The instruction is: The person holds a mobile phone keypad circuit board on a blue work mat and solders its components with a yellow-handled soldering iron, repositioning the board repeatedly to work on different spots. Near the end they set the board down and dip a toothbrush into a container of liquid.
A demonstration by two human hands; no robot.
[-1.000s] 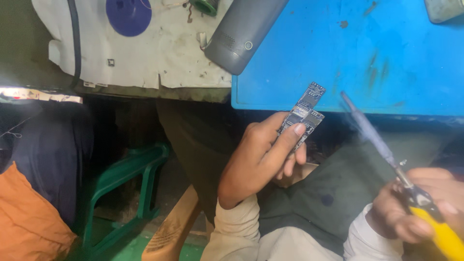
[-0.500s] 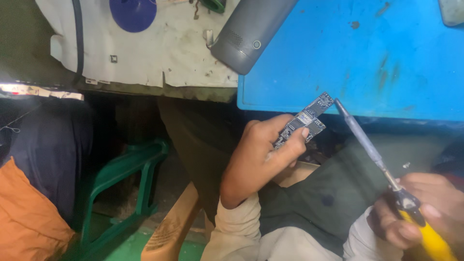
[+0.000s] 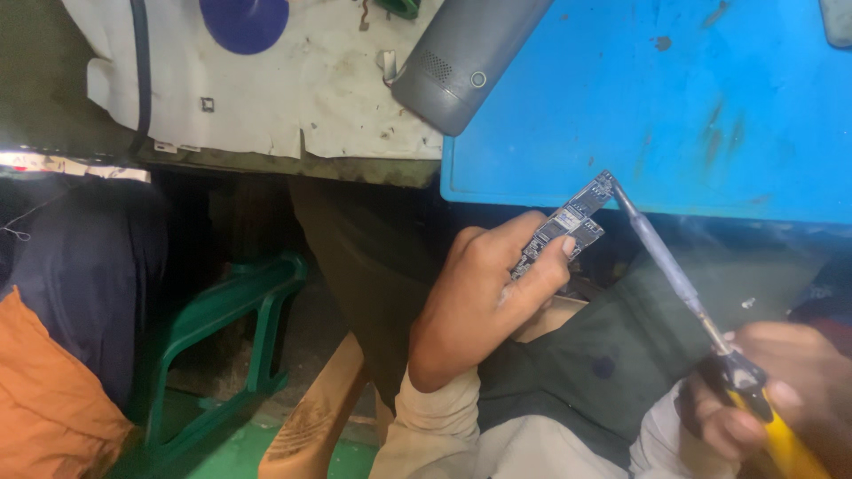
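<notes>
Below the edge of the blue mat [image 3: 710,115], your left hand [image 3: 484,297] pinches a narrow dark circuit board [image 3: 568,226] between thumb and fingers, holding it tilted so its far end points up toward the mat's front edge. Your right hand [image 3: 772,399] is closed around the yellow-and-black handle of a soldering iron [image 3: 683,288], whose long grey shaft slants up and left until its tip meets the upper end of the board (a faint haze of smoke hangs just to the right of it). Both hands sit over your lap, in front of the bench. On the bench, a grey cylindrical tool [image 3: 466,53] lies across the seam between the mat and a stained white sheet [image 3: 284,98]. Down to your left stands a green plastic stool [image 3: 222,328], beside someone's dark and orange clothing [image 3: 53,390].
</notes>
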